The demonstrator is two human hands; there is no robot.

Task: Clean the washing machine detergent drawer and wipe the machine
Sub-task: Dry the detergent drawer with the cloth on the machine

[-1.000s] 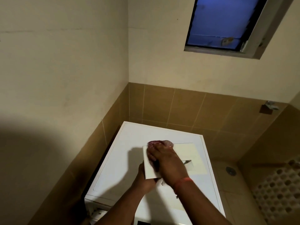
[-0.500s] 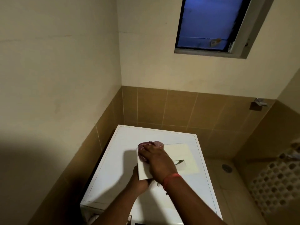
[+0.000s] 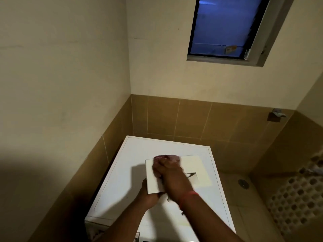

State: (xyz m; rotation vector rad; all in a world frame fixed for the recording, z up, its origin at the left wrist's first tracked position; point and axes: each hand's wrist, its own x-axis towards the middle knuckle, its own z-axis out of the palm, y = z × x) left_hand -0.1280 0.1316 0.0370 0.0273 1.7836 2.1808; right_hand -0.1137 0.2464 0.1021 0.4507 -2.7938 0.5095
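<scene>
The white plastic detergent drawer (image 3: 153, 177): your left hand (image 3: 148, 198) grip clasps its six o'clock end; right hand (image 3: 170, 175), closed on the pink cloth (image 3: 167, 158), should scrub firmly toward twelve o'clock.

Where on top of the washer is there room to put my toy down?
The washing machine top is bare along its left side, beside the tiled wall, and across the back strip. The middle is crowded: the left hand holds the white drawer piece while the right hand presses a pink cloth onto it.
</scene>
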